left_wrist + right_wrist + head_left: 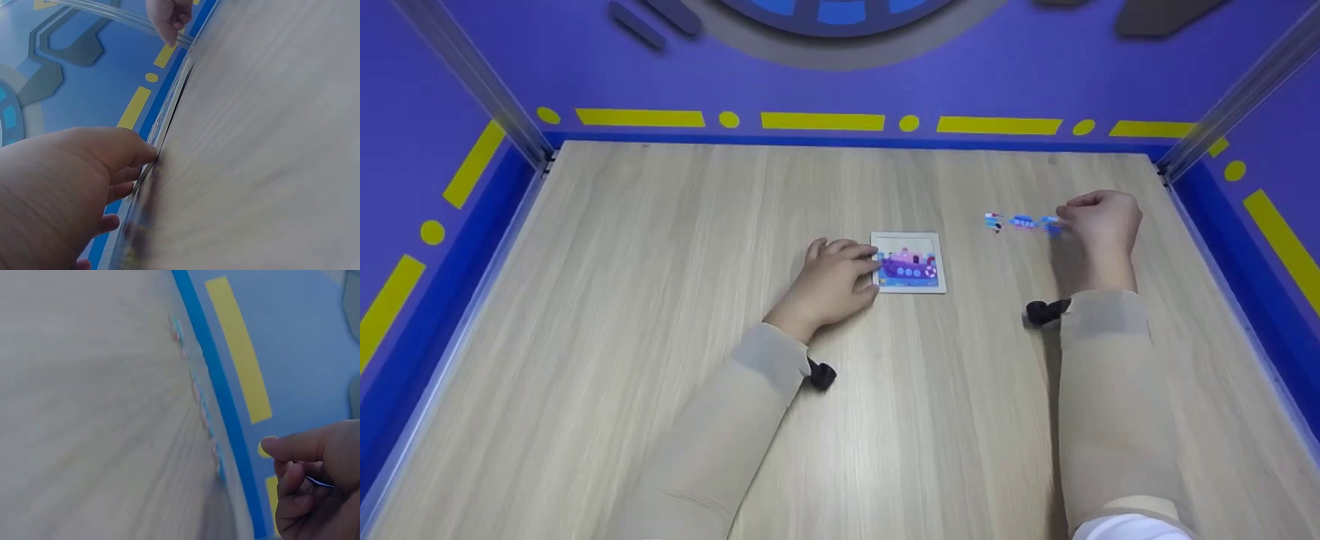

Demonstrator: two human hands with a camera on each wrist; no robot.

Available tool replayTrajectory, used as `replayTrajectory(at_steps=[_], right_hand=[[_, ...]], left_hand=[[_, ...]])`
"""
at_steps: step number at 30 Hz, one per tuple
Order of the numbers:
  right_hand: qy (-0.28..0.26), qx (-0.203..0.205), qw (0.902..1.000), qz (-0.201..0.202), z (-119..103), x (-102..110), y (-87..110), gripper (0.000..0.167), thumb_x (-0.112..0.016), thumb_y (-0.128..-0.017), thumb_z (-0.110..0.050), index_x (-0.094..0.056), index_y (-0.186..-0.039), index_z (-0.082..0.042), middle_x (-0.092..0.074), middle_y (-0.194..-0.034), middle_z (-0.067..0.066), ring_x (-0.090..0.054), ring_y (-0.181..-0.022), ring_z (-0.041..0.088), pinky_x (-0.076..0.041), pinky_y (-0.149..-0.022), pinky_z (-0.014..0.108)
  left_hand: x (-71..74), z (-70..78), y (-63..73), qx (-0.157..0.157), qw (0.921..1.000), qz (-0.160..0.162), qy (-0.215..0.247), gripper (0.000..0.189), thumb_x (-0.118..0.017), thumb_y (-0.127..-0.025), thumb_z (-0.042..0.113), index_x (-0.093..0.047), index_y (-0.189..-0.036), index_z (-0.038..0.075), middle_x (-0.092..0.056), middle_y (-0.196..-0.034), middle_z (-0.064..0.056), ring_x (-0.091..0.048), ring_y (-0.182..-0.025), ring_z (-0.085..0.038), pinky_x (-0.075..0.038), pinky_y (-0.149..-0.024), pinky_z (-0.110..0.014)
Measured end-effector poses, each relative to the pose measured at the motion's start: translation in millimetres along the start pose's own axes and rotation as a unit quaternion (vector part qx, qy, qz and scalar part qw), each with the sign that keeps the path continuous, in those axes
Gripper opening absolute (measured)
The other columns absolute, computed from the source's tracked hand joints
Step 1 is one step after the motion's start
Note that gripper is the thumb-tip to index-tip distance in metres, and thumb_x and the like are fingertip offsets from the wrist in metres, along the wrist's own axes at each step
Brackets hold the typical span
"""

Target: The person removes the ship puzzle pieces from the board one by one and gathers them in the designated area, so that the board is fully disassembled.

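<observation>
A square, white-bordered picture board (909, 289) lies flat on the table, showing a purple ship. Fingertips and thumb of my left hand (831, 281) touch its left edge, the fingers loosely bent. The left wrist view catches the board's thin edge (179, 101) beside the thumb. To the right, several small blue, pink and white picture pieces (1023, 222) lie in a row. My right hand (1104, 223) hovers over the row's right end, fingers curled and thumb close to the index finger. No piece shows between them in the right wrist view, where the pieces (201, 405) lie apart from the hand.
Blue-purple panels (825, 90) with yellow bars and dots wall in the wooden table (660, 300) at the back and both sides. Metal posts (1222, 97) stand at the rear corners. A small black camera (821, 373) juts from the left cuff, another (1044, 312) from the right.
</observation>
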State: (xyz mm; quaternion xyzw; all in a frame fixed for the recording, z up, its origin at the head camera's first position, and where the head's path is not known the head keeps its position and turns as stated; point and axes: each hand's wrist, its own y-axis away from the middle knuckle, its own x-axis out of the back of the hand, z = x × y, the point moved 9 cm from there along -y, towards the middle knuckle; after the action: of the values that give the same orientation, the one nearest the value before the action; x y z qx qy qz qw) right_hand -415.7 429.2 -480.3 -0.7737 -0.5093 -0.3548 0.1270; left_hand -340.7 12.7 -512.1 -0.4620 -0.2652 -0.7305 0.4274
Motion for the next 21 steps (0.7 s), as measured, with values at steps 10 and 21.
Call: replayTrajectory(at_steps=[10,21], right_hand=[[-0.023,0.089,0.9948,-0.043,-61.7,-32.7,32.8,0.035,-0.075,-0.109,-0.042,-0.079,-0.127,-0.012,-0.069,-0.11,-0.003,-0.062,-0.094,0.017,-0.053,-0.08,0.027],[-0.065,0.157,0.9769,-0.13,-107.9,-88.1,79.6,0.03,-0.081,-0.104,-0.029,-0.084,-0.122,-0.006,-0.078,-0.107,-0.003,-0.064,-0.08,0.011,-0.057,-0.074,0.023]], left_hand=[[0.8,-0.2,-0.3,0.003,1.0,0.0,-0.003,0.05,-0.069,-0.11,0.04,-0.07,-0.156,0.018,-0.058,-0.173,0.0,-0.044,-0.166,-0.029,-0.015,-0.143,-0.067],[1.1,0.5,-0.1,0.002,1.0,0.001,0.003,0.049,-0.07,-0.11,0.039,-0.071,-0.154,0.018,-0.059,-0.172,0.0,-0.043,-0.168,-0.03,-0.015,-0.143,-0.067]])
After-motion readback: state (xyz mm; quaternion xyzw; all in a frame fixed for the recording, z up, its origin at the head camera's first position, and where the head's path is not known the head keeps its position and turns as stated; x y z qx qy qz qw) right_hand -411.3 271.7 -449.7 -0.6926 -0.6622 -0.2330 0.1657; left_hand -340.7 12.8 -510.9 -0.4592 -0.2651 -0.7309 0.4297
